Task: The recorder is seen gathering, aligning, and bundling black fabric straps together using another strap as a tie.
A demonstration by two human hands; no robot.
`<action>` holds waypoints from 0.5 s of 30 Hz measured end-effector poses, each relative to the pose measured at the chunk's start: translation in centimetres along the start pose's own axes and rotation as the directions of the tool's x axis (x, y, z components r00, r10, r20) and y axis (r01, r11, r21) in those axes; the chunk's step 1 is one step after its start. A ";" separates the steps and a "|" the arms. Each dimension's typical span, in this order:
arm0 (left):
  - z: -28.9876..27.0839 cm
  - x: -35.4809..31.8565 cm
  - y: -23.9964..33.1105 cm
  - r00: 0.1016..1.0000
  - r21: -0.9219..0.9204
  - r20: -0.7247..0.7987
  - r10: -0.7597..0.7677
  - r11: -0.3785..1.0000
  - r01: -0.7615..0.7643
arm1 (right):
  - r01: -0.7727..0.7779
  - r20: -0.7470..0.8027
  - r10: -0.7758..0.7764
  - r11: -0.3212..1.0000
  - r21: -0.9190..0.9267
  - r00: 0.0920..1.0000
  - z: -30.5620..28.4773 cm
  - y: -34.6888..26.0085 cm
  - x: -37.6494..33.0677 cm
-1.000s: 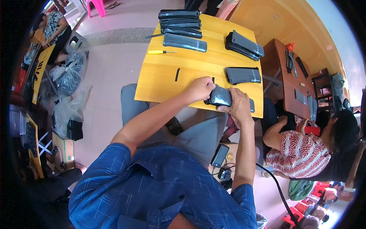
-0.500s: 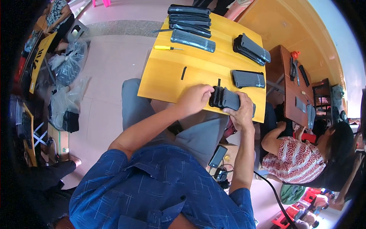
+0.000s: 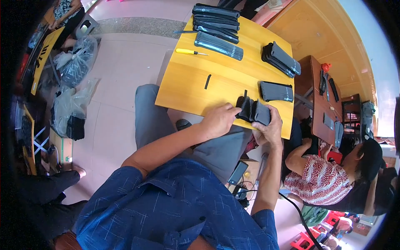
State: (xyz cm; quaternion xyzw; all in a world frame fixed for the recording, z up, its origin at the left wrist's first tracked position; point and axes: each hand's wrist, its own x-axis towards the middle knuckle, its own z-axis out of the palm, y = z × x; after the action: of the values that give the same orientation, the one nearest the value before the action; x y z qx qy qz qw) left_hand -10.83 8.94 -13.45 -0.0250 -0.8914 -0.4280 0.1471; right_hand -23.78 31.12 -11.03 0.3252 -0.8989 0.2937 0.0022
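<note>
A small stack of dark grey, ribbed flat pieces [image 3: 261, 111] with black edges stands at the table's near edge. My right hand [image 3: 268, 129] is wrapped round its right end, thumb in front. The closed fingers of my left hand [image 3: 220, 120] pinch the lower left edge of the black end piece [image 3: 242, 104], which is fanned apart from the rest. Just beyond the stack lies a short black strip [image 3: 246, 93]. A similar grey ribbed bundle [image 3: 276, 91] rests to the right of that strip.
On the yellow table [image 3: 179, 89] lie a yellow-handled screwdriver [image 3: 185, 51], another black strip [image 3: 207, 82], a clear-wrapped ribbed pack [image 3: 218, 46] and piled packs [image 3: 216, 21]. A further stack [image 3: 280, 60] is at the far right. A person [image 3: 321, 177] sits beside a brown table [image 3: 312, 83].
The pieces of the stack are fanned wider apart. My left hand has dropped from the stack's upper left to its lower left edge. The whole view has shifted slightly.
</note>
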 end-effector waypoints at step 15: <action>-1.5 3.1 -1.3 0.971 0.154 0.221 -0.096 0.986 0.063 | -0.046 0.184 0.133 0.908 -0.417 0.974 0.4 -4.3 0.2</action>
State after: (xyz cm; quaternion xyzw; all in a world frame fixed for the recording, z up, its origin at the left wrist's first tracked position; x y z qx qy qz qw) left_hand -13.70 6.72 -12.69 -0.0272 -0.9315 -0.3616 0.0282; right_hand -21.29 28.16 -9.03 0.3047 -0.9497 0.0630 -0.0371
